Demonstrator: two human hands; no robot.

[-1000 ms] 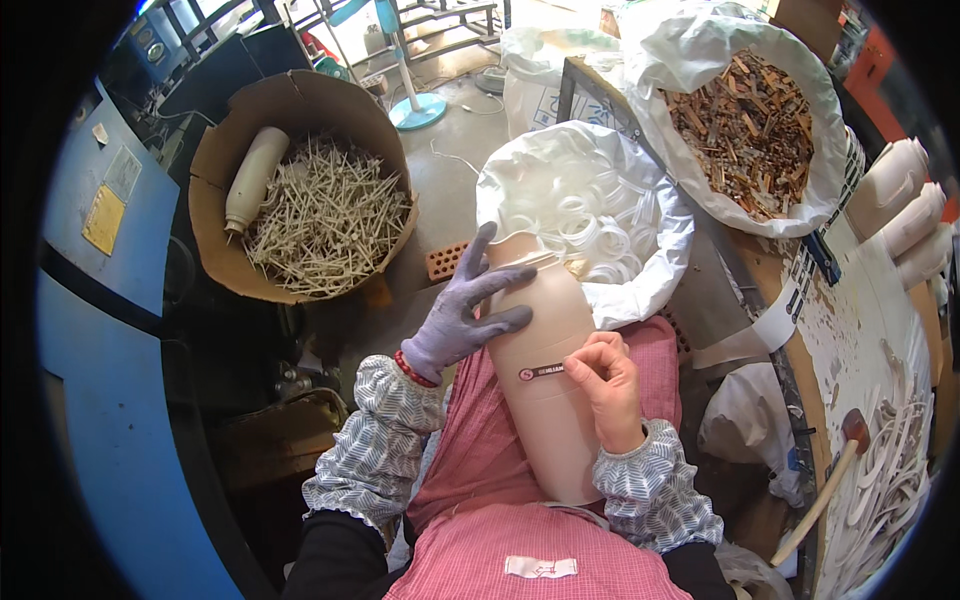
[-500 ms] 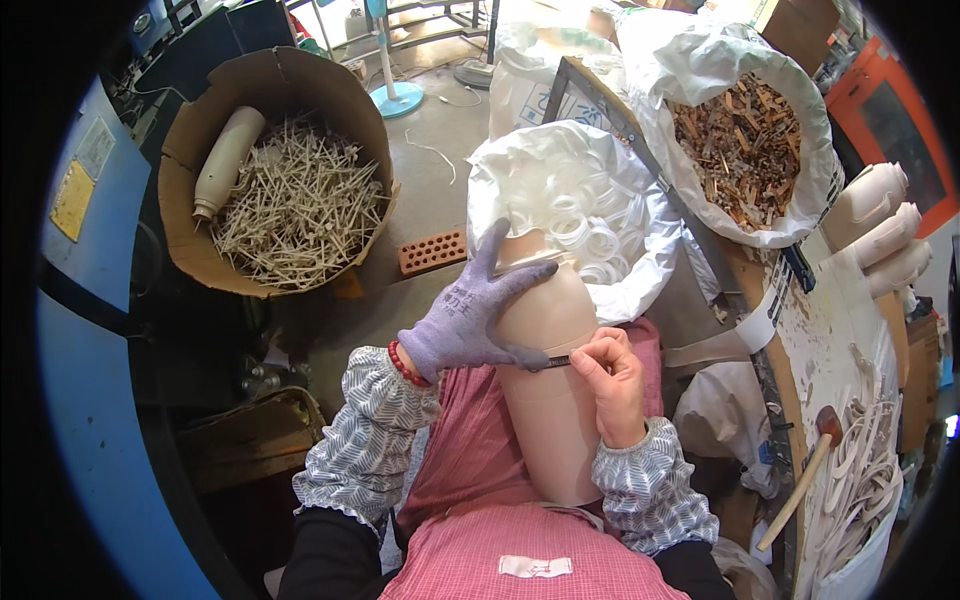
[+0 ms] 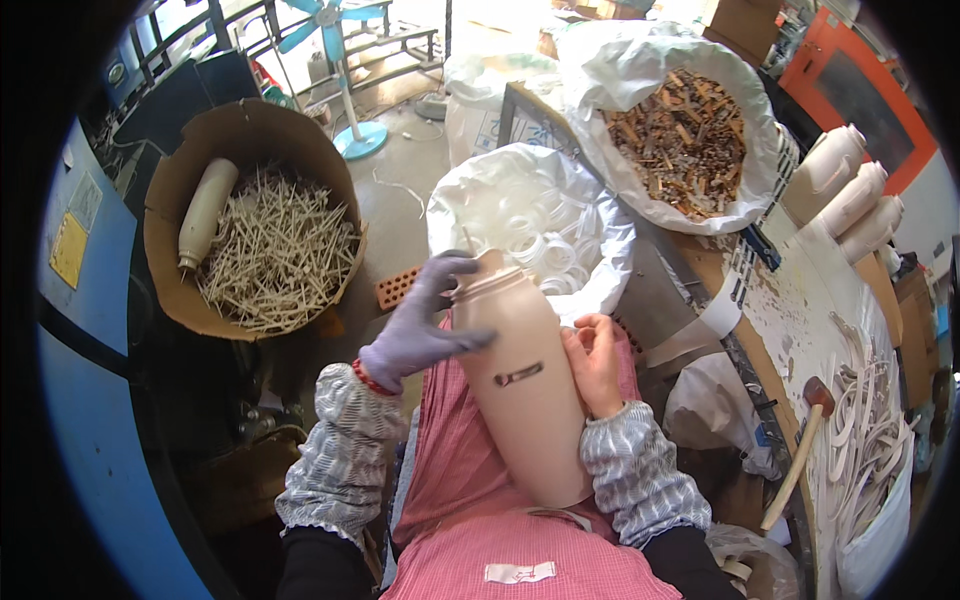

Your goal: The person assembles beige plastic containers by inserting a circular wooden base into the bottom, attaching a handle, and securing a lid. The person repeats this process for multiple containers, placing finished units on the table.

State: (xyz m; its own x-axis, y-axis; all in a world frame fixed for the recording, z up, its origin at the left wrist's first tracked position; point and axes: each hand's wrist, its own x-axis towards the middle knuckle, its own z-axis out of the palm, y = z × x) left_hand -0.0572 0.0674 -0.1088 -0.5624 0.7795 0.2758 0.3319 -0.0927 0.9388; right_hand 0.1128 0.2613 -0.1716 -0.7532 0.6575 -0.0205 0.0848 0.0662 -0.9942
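Note:
A large beige plastic bottle (image 3: pixel 525 420) leans upright on my lap, its neck pointing away from me. A short dark strip (image 3: pixel 519 375) lies across its front, with a darker, blurred blob at the left end. My left hand (image 3: pixel 425 322), in a purple glove, is spread beside the neck and shoulder; its thumb and fingers are apart and slightly blurred. Pressed against the bottle's right side is my bare right hand (image 3: pixel 596 368), with the thumb at the wall and the fingers bent. What lies behind those fingers is hidden.
Ahead stands a white sack (image 3: pixel 610 255) of translucent rings, with a sack (image 3: pixel 745 205) of brown scraps beyond. At left, a cardboard drum (image 3: pixel 165 290) holds thin sticks and another bottle. A mallet (image 3: pixel 797 470) lies on the right-hand bench, near several beige bottles (image 3: pixel 850 205).
My right hand has left the dark strip for the bottle's right side. The left hand has loosened and shifted left toward the neck. The strip is now fully visible, and the view has shifted.

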